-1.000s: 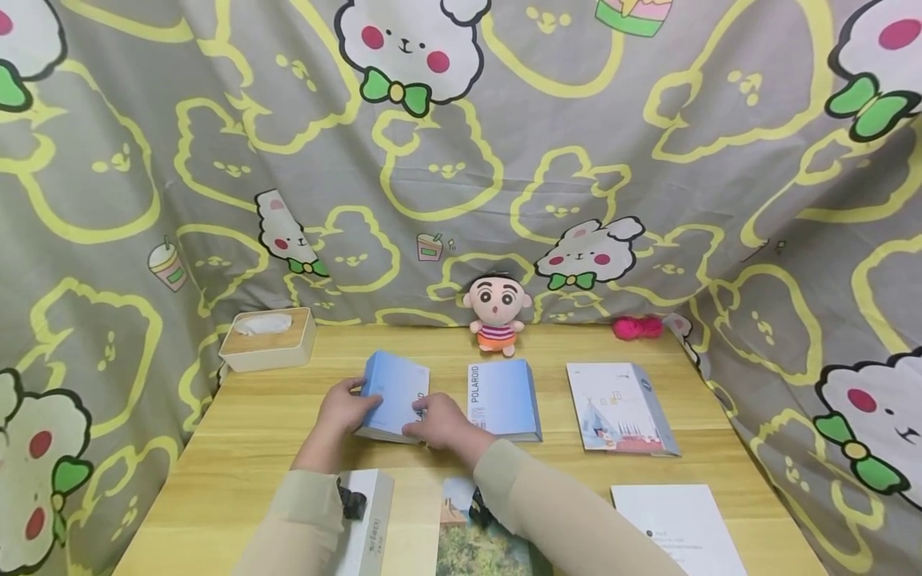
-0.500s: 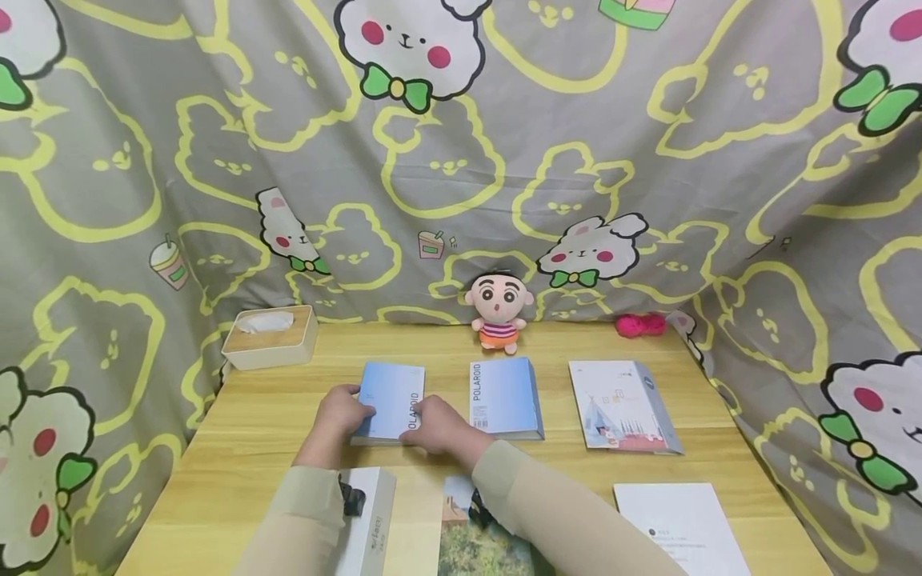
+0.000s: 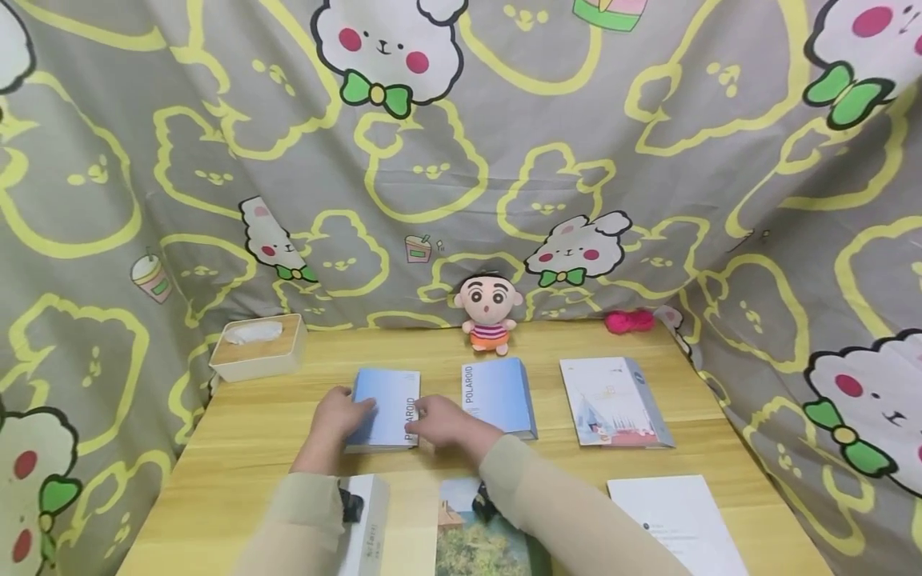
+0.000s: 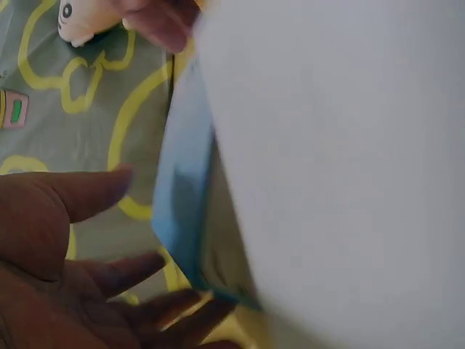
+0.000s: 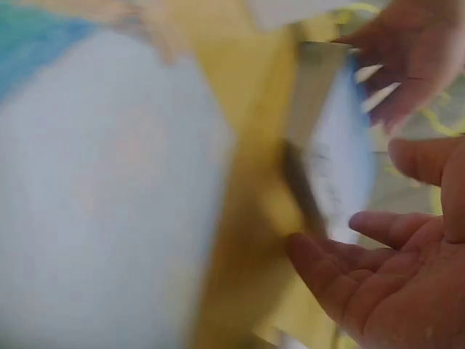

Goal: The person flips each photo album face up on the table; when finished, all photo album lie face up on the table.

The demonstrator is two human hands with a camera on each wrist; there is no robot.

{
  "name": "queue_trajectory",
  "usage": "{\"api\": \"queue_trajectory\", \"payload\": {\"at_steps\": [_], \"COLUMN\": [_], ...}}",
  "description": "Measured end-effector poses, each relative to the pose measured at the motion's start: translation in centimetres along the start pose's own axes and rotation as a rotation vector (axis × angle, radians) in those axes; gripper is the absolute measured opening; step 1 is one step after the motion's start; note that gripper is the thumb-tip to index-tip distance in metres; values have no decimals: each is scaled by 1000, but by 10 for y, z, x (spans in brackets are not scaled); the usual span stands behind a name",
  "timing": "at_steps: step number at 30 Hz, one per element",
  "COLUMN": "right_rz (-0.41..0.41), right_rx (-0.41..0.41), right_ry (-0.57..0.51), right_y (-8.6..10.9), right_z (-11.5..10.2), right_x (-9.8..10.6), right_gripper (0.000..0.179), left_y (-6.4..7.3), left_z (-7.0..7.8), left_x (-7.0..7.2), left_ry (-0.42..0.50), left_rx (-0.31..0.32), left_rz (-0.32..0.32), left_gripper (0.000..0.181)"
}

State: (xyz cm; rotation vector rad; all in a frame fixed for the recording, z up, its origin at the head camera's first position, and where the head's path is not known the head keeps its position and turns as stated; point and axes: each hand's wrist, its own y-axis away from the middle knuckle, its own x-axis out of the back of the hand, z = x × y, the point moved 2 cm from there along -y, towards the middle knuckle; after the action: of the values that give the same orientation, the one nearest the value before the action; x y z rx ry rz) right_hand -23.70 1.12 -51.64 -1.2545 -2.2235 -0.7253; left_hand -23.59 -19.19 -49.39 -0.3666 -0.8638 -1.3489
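A blue book marked POLAROID (image 3: pixel 389 408) lies flat on the wooden table, between both hands. At its left edge is my left hand (image 3: pixel 342 416); the left wrist view shows its thumb and fingers spread, with fingertips beside the blue cover (image 4: pixel 185 182). My right hand (image 3: pixel 446 424) is by the lower right corner. In the right wrist view its fingers (image 5: pixel 320 280) are loosely extended, thumb apart, close to the book's edge. A second blue POLAROID book (image 3: pixel 497 396) lies to the right, partly hidden by the right hand.
A white book with a tent drawing (image 3: pixel 608 400) lies farther right. In front are a white book (image 3: pixel 673 512), a scenery-covered book (image 3: pixel 483 544) and a white book with a grey spine (image 3: pixel 363 520). Tissue box (image 3: pixel 259 360), doll (image 3: pixel 490 312) and pink bundle (image 3: pixel 630 322) stand at the back.
The left blue book, earlier tilted in both hands, has come down flat and straight. Both hands have loosened from it, the right drawing slightly away. The head view has shifted a little.
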Motion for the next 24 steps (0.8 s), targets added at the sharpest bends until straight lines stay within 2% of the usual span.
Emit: {"api": "queue_trajectory", "payload": {"at_steps": [5,8,11,15,18,24], "right_rz": [49,114,199,296,347,404], "right_rx": [13,13,10,-11,-52,-225], "right_ry": [-71,-91,-113,-142,-151,-154], "right_y": [17,25,31,38,44,52], "right_z": [15,28,40,52,65,107], "right_x": [45,67,83,98,107,114], "right_gripper": [58,54,49,45,51,67], "left_y": [0,5,10,12,14,22], "left_z": [39,61,77,88,92,96], "left_x": [-21,-36,-52,-79,-97,-119], "left_ry": [62,95,108,97,108,129], "left_rx": [-141,-193,-207,-207,-235,-272], "left_rz": [58,17,-51,-113,-139,-214], "left_gripper": [70,72,79,86,83,79]}}
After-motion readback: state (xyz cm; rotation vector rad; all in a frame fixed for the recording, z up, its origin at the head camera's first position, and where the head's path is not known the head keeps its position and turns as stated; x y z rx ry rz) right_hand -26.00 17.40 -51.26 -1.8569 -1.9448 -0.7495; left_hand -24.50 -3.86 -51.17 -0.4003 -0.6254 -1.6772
